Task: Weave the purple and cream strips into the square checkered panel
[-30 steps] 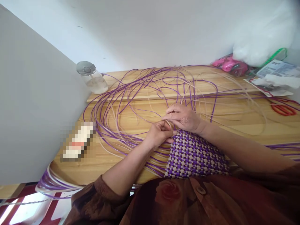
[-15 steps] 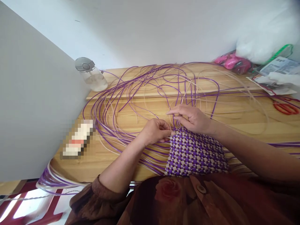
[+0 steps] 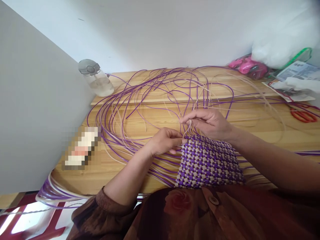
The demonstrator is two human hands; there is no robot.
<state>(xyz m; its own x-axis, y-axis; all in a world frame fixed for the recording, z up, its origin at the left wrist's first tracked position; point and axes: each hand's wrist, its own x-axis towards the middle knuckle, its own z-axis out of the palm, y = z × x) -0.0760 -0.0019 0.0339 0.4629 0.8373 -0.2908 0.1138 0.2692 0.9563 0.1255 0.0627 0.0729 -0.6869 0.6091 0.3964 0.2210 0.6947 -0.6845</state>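
A woven panel [image 3: 207, 163] in purple and beige checks lies on the wooden table against my front. Long loose purple and beige strands run out from its edges. My left hand [image 3: 167, 140] pinches the panel's upper left corner between thumb and fingers. Just above the upper edge, my right hand [image 3: 208, 122] is closed on a beige strand [image 3: 190, 123], which bends in a small loop by the fingertips. Its far end is hard to follow among the other strands.
Purple strands [image 3: 110, 100] sweep in a wide arc over the table [image 3: 160, 116]. A clear bottle [image 3: 100, 83] stands at the back left, a blurred-out object [image 3: 82, 148] at the left. Red-handled scissors [image 3: 302, 115], a pink item [image 3: 247, 66] and packets lie at the right.
My right hand has closed its fingers on a beige strand, which now shows as a raised loop. My left hand stays at the panel's corner.
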